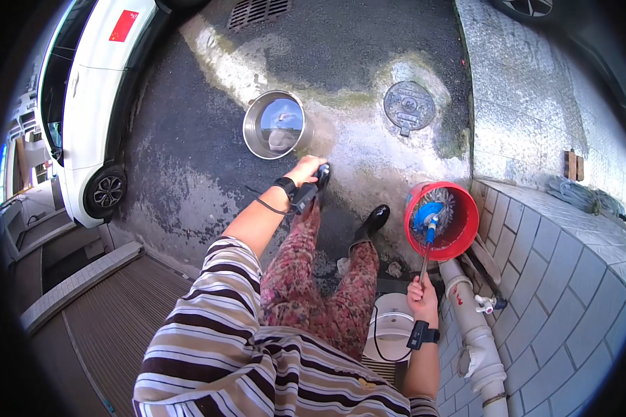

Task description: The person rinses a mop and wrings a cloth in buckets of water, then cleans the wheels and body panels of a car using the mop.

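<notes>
My right hand (pixel 422 297) is closed around the thin handle of a mop (pixel 432 226). Its round blue head with shaggy grey-white strands sits inside a red bucket (pixel 470 221) at the right. My left hand (pixel 306 170) hangs in front of me over my left boot, holding nothing, its fingers loosely stretched. Beyond it stands a silvery metal bucket (pixel 251 142) with water in it, the surface reflecting the sky. My left hand and this bucket are apart. A dark device is strapped at each wrist.
A white car (pixel 90 111) is parked at the left. Beside the red bucket run a tiled wall (pixel 542 257), a pipe (pixel 478 340) and a tap (pixel 490 304). A white basin (pixel 394 326) stands near my right leg. A manhole cover (pixel 409 106) and a drain grate (pixel 259 12) lie farther off.
</notes>
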Demonstrator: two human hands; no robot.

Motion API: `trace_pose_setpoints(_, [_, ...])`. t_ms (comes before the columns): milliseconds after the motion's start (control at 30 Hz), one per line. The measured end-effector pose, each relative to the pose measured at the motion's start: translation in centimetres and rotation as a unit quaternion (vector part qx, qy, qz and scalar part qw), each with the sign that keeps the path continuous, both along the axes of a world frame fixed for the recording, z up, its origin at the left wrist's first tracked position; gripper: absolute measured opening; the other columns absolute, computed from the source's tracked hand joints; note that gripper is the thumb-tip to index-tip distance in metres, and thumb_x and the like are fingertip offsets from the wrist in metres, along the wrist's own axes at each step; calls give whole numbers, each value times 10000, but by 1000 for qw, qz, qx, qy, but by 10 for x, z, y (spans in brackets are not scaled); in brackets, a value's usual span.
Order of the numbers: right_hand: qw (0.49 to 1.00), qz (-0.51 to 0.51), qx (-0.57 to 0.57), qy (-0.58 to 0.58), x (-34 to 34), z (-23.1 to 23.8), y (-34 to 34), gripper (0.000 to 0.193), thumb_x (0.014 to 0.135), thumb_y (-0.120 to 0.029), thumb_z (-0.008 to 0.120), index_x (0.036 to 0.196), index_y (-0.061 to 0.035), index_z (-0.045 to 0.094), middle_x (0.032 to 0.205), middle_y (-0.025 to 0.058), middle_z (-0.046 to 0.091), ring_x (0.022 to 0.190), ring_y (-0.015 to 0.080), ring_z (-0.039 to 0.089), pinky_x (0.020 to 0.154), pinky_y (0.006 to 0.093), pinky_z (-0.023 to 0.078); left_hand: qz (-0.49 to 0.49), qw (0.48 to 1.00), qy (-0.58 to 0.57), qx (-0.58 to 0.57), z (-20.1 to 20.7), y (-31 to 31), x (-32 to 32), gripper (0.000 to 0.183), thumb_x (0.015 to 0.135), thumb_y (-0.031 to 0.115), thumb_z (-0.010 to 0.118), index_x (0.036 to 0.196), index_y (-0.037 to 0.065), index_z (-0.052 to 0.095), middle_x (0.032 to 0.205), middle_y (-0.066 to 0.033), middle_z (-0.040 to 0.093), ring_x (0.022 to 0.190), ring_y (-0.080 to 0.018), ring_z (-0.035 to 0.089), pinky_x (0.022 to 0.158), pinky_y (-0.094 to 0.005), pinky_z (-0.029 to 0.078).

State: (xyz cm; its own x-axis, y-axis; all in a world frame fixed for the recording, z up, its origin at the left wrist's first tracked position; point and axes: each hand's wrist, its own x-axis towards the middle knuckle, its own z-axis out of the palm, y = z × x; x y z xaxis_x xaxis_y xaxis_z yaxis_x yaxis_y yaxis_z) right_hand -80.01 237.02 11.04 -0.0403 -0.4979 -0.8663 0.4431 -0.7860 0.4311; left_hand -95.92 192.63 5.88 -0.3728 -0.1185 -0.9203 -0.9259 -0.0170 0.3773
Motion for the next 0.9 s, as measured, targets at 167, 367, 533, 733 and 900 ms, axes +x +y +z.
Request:
trace_pose_setpoints(167, [994,94,62,9,2,-24,-8,197,851,-196,465,701,-69,478,495,-45,310,357,45,266,300,172,195,4,995,30,-100,-55,-77,-12,488,751,328,533,1136,37,459,1220,-135,404,1137,-267,351,847,-473,338])
trace_pose_setpoints(367, [978,123,170,1,4,-34,-26,161,837,-164,464,714,-62,486,494,-50,319,357,29,265,282,163,185,-26,986,42,-159,-133,-154,-34,528,732,277,575,1201,86,425,1324,-174,243,1208,-248,282,992,-332,209])
trace_pose_setpoints(533, [950,190,249,-9,-3,-47,-61,154,833,-177,477,709,-86,498,485,-66,287,357,29,238,281,165,176,-359,877,0,-320,-223,-247,-23,669,667,308,631,1264,202,348,1355,-208,-135,1285,-265,-16,1012,-473,52])
trace_pose_setpoints(733, [915,246,317,-49,-19,-57,-79,122,822,-187,488,735,-101,494,497,-65,274,363,31,225,280,172,167,-487,793,47,-364,-294,-275,-42,1004,551,231,748,1326,285,111,1363,-101,-185,1263,-358,-2,955,-575,168])
trace_pose_setpoints(900, [880,298,362,-78,-31,-77,-95,90,814,-183,483,762,-109,473,500,-59,269,361,32,209,286,180,156,-548,762,-87,-335,-355,-295,-52,1144,479,258,793,1335,165,40,1379,-107,-116,1266,-319,74,927,-482,335])
